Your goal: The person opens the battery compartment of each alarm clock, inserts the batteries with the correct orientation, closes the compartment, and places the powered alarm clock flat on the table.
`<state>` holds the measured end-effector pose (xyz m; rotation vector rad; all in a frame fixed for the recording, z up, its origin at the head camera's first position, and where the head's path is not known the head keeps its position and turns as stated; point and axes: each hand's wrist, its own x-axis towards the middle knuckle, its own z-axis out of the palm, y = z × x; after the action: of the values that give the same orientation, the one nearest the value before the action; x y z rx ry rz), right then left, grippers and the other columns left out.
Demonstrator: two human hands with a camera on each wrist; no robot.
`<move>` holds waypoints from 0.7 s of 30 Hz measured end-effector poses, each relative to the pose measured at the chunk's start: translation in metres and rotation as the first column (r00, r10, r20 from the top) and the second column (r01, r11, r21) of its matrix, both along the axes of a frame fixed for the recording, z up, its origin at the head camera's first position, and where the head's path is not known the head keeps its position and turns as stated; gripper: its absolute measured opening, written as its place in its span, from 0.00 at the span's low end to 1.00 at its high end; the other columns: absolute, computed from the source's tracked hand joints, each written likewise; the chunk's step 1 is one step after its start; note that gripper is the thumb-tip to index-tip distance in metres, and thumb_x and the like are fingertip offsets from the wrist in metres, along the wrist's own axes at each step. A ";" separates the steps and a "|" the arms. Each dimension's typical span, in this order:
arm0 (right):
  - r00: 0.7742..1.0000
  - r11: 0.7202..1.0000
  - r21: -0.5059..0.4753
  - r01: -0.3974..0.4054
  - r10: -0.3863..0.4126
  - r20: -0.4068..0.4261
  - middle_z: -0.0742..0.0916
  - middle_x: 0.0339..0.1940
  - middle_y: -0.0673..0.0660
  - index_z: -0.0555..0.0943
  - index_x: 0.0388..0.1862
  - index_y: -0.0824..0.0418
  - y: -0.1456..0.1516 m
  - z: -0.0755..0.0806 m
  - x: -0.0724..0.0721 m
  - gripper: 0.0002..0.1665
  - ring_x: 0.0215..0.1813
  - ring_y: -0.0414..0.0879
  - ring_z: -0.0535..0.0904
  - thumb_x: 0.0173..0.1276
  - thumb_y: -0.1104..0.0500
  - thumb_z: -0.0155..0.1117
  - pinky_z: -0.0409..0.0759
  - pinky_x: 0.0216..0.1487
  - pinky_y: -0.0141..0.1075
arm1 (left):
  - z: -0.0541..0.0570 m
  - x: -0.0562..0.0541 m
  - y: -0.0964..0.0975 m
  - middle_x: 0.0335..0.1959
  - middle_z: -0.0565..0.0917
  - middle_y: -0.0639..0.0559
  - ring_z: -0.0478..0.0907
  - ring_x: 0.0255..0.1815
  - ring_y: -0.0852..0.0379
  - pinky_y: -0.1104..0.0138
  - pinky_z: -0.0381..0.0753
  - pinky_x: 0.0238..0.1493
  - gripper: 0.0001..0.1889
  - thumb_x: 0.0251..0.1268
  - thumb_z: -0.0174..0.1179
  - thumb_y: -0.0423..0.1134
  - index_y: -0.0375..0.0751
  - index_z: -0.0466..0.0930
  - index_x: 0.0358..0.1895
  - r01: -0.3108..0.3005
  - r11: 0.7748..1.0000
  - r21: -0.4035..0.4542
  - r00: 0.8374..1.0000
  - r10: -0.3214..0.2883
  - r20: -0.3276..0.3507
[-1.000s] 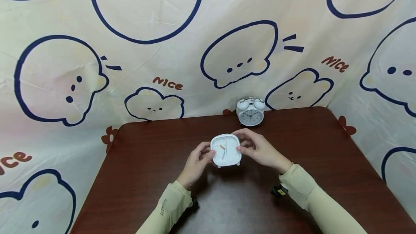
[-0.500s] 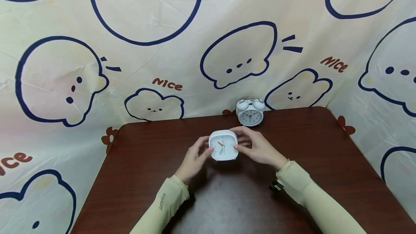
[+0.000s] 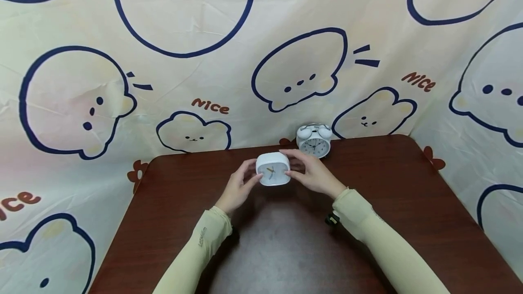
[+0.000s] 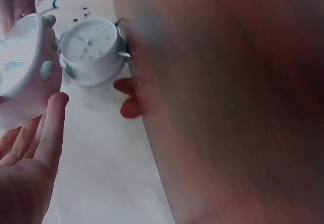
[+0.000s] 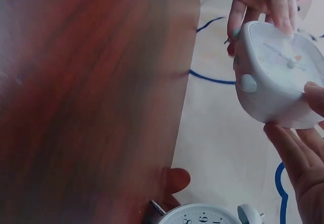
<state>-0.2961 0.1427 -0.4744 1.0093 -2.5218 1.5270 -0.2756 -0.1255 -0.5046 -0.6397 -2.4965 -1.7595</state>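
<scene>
Between both hands is a white square alarm clock (image 3: 273, 169) with rounded corners and an orange hand on its face, raised above the brown table. My left hand (image 3: 239, 187) grips its left side, thumb on the front edge. The right hand (image 3: 312, 173) holds the opposite side, its thumb at the face's edge and a finger along the top. In the right wrist view the square clock (image 5: 278, 72) shows small round feet underneath. Just behind my right hand stands a white twin-bell alarm clock (image 3: 313, 142), its lower left partly covered by that hand.
The dark brown table (image 3: 171, 221) reaches back to a pale cloth backdrop (image 3: 245, 130) with blue cartoon outlines. The twin-bell clock stands near the table's back edge, close to the cloth. Another cloth panel (image 3: 461, 149) borders the right side.
Both hands have carried the square clock away toward the back of the table and slightly left. Its face has tipped so that more of its top shows. The twin-bell clock has stayed put.
</scene>
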 end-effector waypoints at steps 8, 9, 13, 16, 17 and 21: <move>0.995 0.995 0.091 0.035 -0.026 -0.100 0.82 0.66 0.60 0.72 0.75 0.59 -0.014 -0.002 -0.026 0.36 0.62 0.54 0.84 0.68 0.69 0.70 0.85 0.61 0.44 | -0.002 -0.027 -0.011 0.61 0.84 0.42 0.83 0.60 0.45 0.51 0.84 0.59 0.24 0.75 0.62 0.38 0.46 0.72 0.71 -0.041 0.998 -0.047 0.999 0.040 -0.030; 0.993 0.994 0.100 0.040 -0.029 -0.111 0.82 0.65 0.61 0.72 0.75 0.59 -0.015 -0.002 -0.028 0.36 0.62 0.54 0.84 0.68 0.69 0.70 0.85 0.61 0.44 | -0.002 -0.030 -0.012 0.61 0.84 0.42 0.83 0.60 0.45 0.50 0.84 0.60 0.24 0.75 0.62 0.38 0.46 0.71 0.71 -0.041 0.998 -0.051 0.999 0.040 -0.031; 0.991 0.992 0.109 0.066 -0.052 -0.127 0.83 0.64 0.62 0.74 0.73 0.61 -0.018 -0.001 -0.039 0.35 0.61 0.56 0.84 0.68 0.70 0.71 0.85 0.60 0.45 | -0.003 -0.042 -0.013 0.62 0.83 0.42 0.82 0.62 0.44 0.47 0.81 0.63 0.24 0.76 0.61 0.37 0.46 0.70 0.72 -0.036 0.997 -0.061 0.999 0.034 -0.037; 0.991 0.991 0.104 0.088 -0.077 -0.112 0.83 0.63 0.63 0.74 0.73 0.61 -0.020 -0.001 -0.045 0.35 0.61 0.57 0.84 0.67 0.71 0.71 0.85 0.60 0.46 | -0.004 -0.050 -0.011 0.64 0.82 0.41 0.81 0.64 0.44 0.47 0.81 0.64 0.25 0.77 0.60 0.37 0.45 0.69 0.73 -0.036 0.997 -0.073 0.998 0.033 -0.047; 0.990 0.990 0.102 0.096 -0.085 -0.110 0.82 0.64 0.63 0.74 0.73 0.62 -0.021 -0.001 -0.047 0.35 0.61 0.57 0.84 0.67 0.71 0.71 0.85 0.60 0.46 | -0.004 -0.053 -0.010 0.65 0.81 0.41 0.81 0.64 0.43 0.48 0.81 0.64 0.25 0.77 0.59 0.37 0.44 0.68 0.74 -0.038 0.996 -0.077 0.998 0.034 -0.055; 0.985 0.985 0.100 0.141 -0.129 -0.113 0.83 0.64 0.64 0.75 0.72 0.62 -0.025 -0.003 -0.055 0.35 0.60 0.57 0.85 0.66 0.72 0.71 0.85 0.59 0.46 | -0.004 -0.061 -0.005 0.68 0.79 0.39 0.80 0.66 0.42 0.48 0.79 0.66 0.27 0.79 0.56 0.36 0.42 0.65 0.77 -0.060 0.994 -0.096 0.996 0.053 -0.074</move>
<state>-0.3514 0.1180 -0.4770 0.8836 -2.5643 1.2799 -0.3363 -0.1308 -0.5082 -0.6188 -2.5391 -1.5756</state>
